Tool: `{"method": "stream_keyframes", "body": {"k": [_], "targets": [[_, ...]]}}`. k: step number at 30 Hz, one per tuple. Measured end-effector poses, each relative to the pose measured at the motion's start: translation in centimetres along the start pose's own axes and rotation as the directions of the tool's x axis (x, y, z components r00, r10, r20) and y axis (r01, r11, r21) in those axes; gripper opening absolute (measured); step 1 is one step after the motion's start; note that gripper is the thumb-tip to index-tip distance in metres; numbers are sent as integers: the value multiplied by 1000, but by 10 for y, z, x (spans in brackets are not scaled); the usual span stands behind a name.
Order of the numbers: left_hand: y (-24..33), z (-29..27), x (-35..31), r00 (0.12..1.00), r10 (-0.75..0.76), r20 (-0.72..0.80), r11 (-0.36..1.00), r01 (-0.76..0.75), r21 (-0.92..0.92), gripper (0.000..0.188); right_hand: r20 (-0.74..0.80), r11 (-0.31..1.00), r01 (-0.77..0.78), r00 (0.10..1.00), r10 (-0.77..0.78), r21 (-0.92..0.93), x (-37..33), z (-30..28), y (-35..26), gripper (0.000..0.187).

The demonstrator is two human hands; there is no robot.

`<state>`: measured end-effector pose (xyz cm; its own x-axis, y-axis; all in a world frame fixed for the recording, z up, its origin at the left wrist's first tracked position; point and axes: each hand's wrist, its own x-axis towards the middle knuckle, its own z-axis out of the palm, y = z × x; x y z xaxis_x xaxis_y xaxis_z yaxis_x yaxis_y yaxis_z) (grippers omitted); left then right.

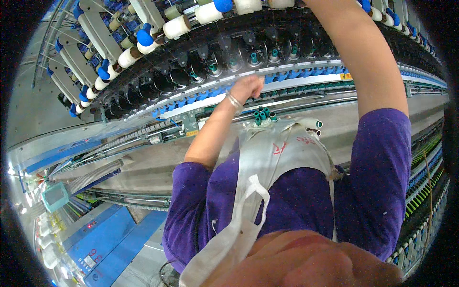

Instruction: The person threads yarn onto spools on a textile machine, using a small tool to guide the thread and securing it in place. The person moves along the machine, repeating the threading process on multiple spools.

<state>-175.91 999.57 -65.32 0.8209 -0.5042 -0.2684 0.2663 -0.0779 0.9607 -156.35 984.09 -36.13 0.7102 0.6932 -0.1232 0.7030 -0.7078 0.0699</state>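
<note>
My left hand [247,89], with a pale band at the wrist, is beside the front rail of a spinning frame. Its fingers are curled closed; whatever they hold, if anything, cannot be made out. Behind it runs a row of spindles, several topped with green bobbin tubes [254,58]. My right arm [370,57] reaches up past the roller section and leaves the top edge, so the right hand is hidden from view. Green tubes [261,115] stick out of the pouch of my white apron [260,158], just below the left hand.
White roving rollers with blue caps [177,27] line the machine's upper part. Blue clips and a metal rail [287,82] run along its front. Another machine with yellow-green tubes [420,182] stands at right. A blue cabinet [105,239] and grey hose [95,176] are lower left.
</note>
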Motion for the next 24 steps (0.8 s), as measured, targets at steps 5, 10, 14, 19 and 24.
{"method": "stream_keyframes", "body": {"k": [5, 10, 14, 19, 24], "targets": [[-90, -44, -71, 920, -242, -309, 264, 369, 891, 60, -68, 996, 14, 998, -8, 87, 2, -2, 5, 26], [-99, -79, -106, 873, -106, -477, 652, 423, 629, 42, -162, 998, 40, 986, -32, 49, 3, -2, 4, 32], [-60, -63, -97, 770, -118, -627, 743, 488, 459, 46, -94, 998, -26, 995, 20, -61, 3, 2, 0, 33], [-13, -9, -56, 810, 142, -569, 895, 141, 424, 42, -43, 998, -26, 999, 23, -62, -1, 2, -5, 32], [6, 24, -18, 795, 312, -519, 888, -51, 457, 27, -270, 998, 46, 962, -33, 43, -3, 0, 0, 29]]}}
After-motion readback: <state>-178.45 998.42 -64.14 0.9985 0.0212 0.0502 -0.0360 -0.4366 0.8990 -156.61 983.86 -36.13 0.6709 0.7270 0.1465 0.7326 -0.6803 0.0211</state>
